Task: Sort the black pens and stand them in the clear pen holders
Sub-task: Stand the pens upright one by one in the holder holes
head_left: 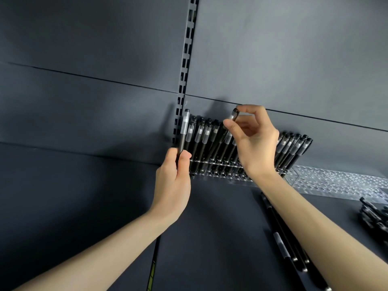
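Note:
A clear pen holder (220,177) stands against the dark back wall, filled with several upright black pens (204,137). My left hand (174,181) grips the lower barrel of a black pen (184,127) held upright at the holder's left end. My right hand (254,139) pinches the capped top of another black pen (234,115) between thumb and forefinger, above the holder's middle; its lower part is hidden among the standing pens. More upright pens (294,148) show to the right of my right wrist.
Empty clear holders (340,183) lie to the right along the wall. Loose black pens (283,244) lie on the dark shelf under my right forearm, and a pile of pens (373,215) sits at the right edge. A slotted upright (184,80) runs up the wall.

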Demonstrator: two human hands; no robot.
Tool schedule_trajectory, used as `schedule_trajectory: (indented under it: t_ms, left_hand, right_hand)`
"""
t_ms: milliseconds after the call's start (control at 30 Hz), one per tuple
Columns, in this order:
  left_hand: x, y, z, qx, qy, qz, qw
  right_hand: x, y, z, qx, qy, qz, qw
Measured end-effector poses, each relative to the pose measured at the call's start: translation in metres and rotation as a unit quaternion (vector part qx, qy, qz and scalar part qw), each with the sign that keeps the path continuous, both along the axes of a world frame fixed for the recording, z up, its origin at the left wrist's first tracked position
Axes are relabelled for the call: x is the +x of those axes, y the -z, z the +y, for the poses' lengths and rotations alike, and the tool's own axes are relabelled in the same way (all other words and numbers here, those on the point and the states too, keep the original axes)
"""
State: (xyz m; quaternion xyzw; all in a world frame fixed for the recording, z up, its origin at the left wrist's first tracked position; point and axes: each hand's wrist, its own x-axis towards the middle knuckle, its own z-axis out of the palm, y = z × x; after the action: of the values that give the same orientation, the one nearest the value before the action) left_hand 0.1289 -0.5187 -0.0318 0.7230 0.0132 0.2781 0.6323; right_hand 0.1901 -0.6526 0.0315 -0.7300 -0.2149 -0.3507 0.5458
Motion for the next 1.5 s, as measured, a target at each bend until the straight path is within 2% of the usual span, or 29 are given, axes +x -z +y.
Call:
schedule_trajectory:
  t_ms: [367, 633, 733, 833, 900, 1033, 1200, 1267, 1367, 1433, 1500]
  left_hand:
    - [0.003, 0.005, 0.001, -0.007, 0.008, 0.011, 1.0]
    - [0.002, 0.008, -0.001, -0.014, 0.034, 0.008, 0.999]
    - [-0.001, 0.007, -0.003, -0.008, 0.075, 0.011, 0.997]
    - [-0.007, 0.006, -0.008, 0.007, 0.149, 0.026, 0.989]
    - [-0.01, 0.006, -0.013, 0.018, 0.182, 0.036, 0.982]
    - [-0.01, 0.006, -0.013, 0.032, 0.184, 0.034, 0.982]
    - [-0.008, 0.008, -0.011, 0.057, 0.18, 0.026, 0.982]
    - [-0.005, 0.009, -0.008, 0.126, 0.129, 0.002, 0.984]
    - [0.004, 0.008, 0.006, 0.196, -0.023, -0.056, 0.979]
    - [0.013, 0.009, 0.018, 0.206, -0.075, -0.026, 0.975]
    - [0.021, 0.012, 0.027, 0.204, -0.067, 0.028, 0.976]
  right_hand:
    - [0.008, 0.015, -0.003, -0.181, 0.028, 0.011, 0.983]
    - [0.001, 0.015, -0.003, -0.229, 0.054, 0.002, 0.972]
    - [-0.008, 0.011, -0.006, -0.185, 0.046, 0.013, 0.982]
    - [-0.019, 0.008, -0.008, -0.068, -0.097, 0.116, 0.986]
    - [-0.022, 0.009, -0.011, -0.028, -0.153, 0.139, 0.978]
    - [-0.021, 0.009, -0.019, 0.036, -0.151, 0.139, 0.978]
    - [-0.026, 0.011, -0.023, 0.027, -0.162, 0.173, 0.971]
    - [-0.026, 0.008, -0.024, 0.022, -0.128, 0.151, 0.98]
    - [-0.023, -0.001, -0.028, -0.01, -0.031, 0.089, 0.996]
    - [-0.019, -0.004, -0.029, -0.024, 0.009, 0.057, 0.998]
    - [-0.017, -0.003, -0.028, -0.031, 0.033, 0.036, 0.998]
